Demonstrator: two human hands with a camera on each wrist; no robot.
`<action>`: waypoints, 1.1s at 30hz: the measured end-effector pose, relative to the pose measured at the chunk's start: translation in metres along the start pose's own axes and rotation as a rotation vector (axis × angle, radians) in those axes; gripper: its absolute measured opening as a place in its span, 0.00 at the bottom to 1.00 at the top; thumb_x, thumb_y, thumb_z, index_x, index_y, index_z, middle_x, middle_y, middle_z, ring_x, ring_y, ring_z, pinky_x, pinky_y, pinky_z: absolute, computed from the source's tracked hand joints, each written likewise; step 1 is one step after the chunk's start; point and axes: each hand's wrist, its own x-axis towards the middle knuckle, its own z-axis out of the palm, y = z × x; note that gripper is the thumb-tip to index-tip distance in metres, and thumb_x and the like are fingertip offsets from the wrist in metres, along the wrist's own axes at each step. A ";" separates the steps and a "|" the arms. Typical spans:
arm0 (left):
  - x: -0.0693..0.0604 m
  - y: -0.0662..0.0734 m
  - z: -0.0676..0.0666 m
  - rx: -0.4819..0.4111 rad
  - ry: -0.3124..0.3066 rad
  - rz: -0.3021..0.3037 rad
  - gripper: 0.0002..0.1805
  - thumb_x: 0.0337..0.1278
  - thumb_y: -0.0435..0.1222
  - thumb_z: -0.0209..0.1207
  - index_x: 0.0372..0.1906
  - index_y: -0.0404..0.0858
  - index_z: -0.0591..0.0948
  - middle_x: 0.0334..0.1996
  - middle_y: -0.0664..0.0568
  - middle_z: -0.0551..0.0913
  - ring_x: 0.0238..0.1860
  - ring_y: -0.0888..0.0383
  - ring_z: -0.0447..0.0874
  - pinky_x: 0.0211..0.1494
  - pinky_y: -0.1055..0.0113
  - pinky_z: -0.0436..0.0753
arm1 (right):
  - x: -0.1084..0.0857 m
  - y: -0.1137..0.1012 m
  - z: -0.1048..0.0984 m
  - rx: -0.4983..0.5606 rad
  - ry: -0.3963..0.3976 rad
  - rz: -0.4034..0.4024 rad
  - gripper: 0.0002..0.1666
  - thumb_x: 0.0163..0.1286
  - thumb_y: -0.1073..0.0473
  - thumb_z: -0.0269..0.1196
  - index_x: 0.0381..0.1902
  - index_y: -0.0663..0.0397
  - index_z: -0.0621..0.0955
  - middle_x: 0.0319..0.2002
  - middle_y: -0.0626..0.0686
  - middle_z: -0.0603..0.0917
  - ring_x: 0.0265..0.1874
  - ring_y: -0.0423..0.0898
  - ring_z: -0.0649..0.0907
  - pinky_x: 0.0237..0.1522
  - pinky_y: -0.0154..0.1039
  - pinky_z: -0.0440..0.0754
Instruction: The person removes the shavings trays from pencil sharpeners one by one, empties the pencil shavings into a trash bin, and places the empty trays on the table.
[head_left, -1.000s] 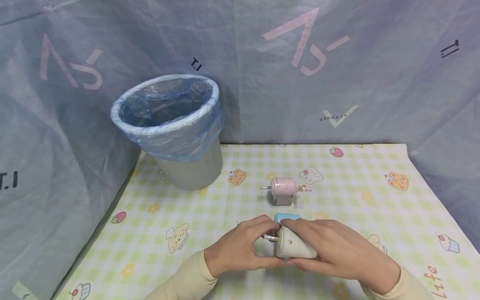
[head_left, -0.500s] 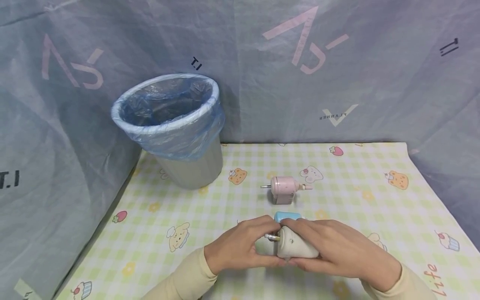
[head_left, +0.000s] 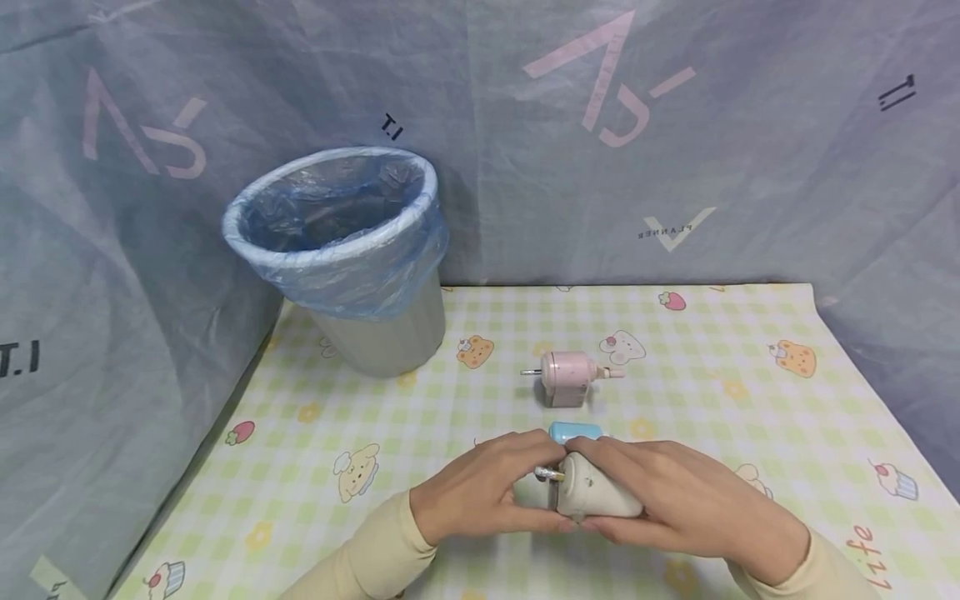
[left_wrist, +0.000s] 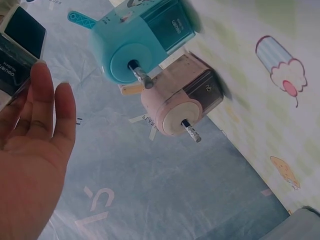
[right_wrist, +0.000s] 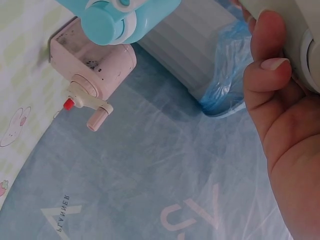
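Both hands hold a cream crank pencil sharpener (head_left: 603,493) low at the front of the table. My left hand (head_left: 487,487) has its thumb and fingers at the sharpener's left end, around a short pencil (head_left: 549,473) that sticks out of it. From the right, my right hand (head_left: 675,500) grips the body, hiding its crank side in the head view. In the left wrist view, fingertips touch the sharpener's dark drawer (left_wrist: 20,55). Just behind stands a blue pencil sharpener (left_wrist: 125,45), partly covered by the hands in the head view.
A pink pencil sharpener (head_left: 567,377) with a pencil in it stands beyond the blue one. At the back left is a grey bin (head_left: 390,342) lined with a blue bag (head_left: 360,287). A checked cloth (head_left: 750,433) covers the table, and grey fabric (head_left: 540,183) hangs behind.
The cream sharpener and the hands on it have shifted very slightly to the right. The blue and pink sharpeners have stayed put.
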 end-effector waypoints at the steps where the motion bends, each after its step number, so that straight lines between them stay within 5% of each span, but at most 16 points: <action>1: 0.000 0.000 0.000 0.010 -0.003 0.000 0.24 0.68 0.48 0.72 0.63 0.47 0.81 0.51 0.64 0.80 0.44 0.64 0.76 0.51 0.74 0.77 | 0.000 0.000 0.000 -0.002 -0.001 0.000 0.37 0.77 0.46 0.70 0.73 0.59 0.72 0.50 0.38 0.84 0.37 0.27 0.80 0.37 0.25 0.77; 15: 0.000 0.001 -0.002 0.144 -0.011 -0.010 0.22 0.65 0.53 0.72 0.57 0.50 0.81 0.44 0.68 0.78 0.36 0.70 0.68 0.55 0.71 0.71 | -0.001 -0.002 0.000 0.045 -0.023 0.009 0.36 0.77 0.47 0.70 0.73 0.57 0.72 0.49 0.36 0.83 0.37 0.26 0.79 0.37 0.23 0.76; 33: 0.000 0.002 -0.003 0.153 -0.045 -0.031 0.21 0.68 0.55 0.69 0.55 0.50 0.79 0.42 0.68 0.77 0.32 0.71 0.65 0.62 0.65 0.70 | -0.001 -0.003 0.001 0.052 -0.045 0.017 0.37 0.77 0.48 0.70 0.75 0.59 0.71 0.52 0.38 0.84 0.39 0.26 0.80 0.40 0.24 0.78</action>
